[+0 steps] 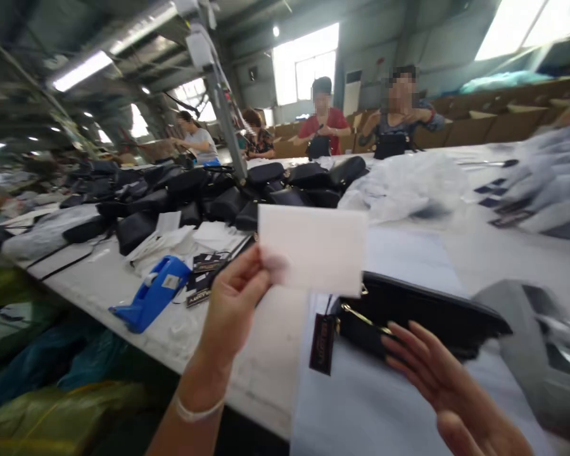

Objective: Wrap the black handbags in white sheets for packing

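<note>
My left hand [237,294] pinches a blank white card [316,247] by its left edge and holds it up above the table. To the right, my right hand [437,373] has its fingers stretched out, their tips by the gold zipper of a black handbag [413,304]; whether they touch it I cannot tell. The bag lies on a white sheet [361,405], and a dark hang tag [322,345] with lettering hangs from its left end. The card covers part of the bag's upper left.
A blue tag gun or tape tool [154,291] lies left, near dark tags [202,278] and white papers [190,240]. Many black bags [228,202] are heaped behind. A grey device [541,342] stands right, clear plastic bags [408,183] beyond. Several people work across the table [498,253].
</note>
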Demonstrator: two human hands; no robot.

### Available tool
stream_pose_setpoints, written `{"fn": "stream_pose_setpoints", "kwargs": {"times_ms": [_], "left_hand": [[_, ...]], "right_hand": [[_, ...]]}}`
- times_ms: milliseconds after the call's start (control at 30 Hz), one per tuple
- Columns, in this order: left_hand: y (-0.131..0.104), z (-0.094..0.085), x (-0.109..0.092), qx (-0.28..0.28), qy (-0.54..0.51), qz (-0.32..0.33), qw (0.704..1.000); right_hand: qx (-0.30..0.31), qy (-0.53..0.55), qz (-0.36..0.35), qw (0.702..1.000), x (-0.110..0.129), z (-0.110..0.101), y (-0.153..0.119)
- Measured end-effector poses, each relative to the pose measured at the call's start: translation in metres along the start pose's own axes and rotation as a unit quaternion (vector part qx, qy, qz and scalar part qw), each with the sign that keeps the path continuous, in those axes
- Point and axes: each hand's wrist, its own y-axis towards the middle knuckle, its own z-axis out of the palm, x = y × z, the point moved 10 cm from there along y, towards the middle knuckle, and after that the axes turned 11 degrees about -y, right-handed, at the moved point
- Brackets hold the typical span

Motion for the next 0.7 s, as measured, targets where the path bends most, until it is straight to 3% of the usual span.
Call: {"fn": "stream_pose_setpoints", "kwargs": {"times_ms": [100,167,233,367,433,533,700], "left_hand": [[-0.085,0.072,0.044,0.148,0.033,-0.150,0.977],[-0.120,0.096,0.064,0.227,0.052,-0.195,0.953],[-0.128,0.096,0.078,0.232,0.061,-0.186,0.953],[-0.099,0.062,0.097,0.103,0.156,-0.084,0.979],[-0.090,0.060,0.104,0.088,0.230,-0.028,0.969],[-0.088,0.069,0.109,0.101,0.306,0.025,0.946],[-0.100,0.068,0.100,0.088,0.301,0.006,0.950]], "right_hand": [[0.005,0.048,0.129,0.990,-0.024,-0.013,-0.027],[-0.049,0.001,0.237,0.970,-0.049,-0.037,-0.047],[-0.094,-0.056,0.310,0.945,-0.069,-0.063,-0.068],[-0.107,-0.110,0.314,0.937,-0.083,-0.081,-0.087],[-0.099,-0.108,0.289,0.946,-0.081,-0.075,-0.088],[-0.040,-0.057,0.245,0.967,-0.073,-0.048,-0.082],[-0.011,-0.005,0.202,0.979,-0.066,-0.019,-0.073]]}}
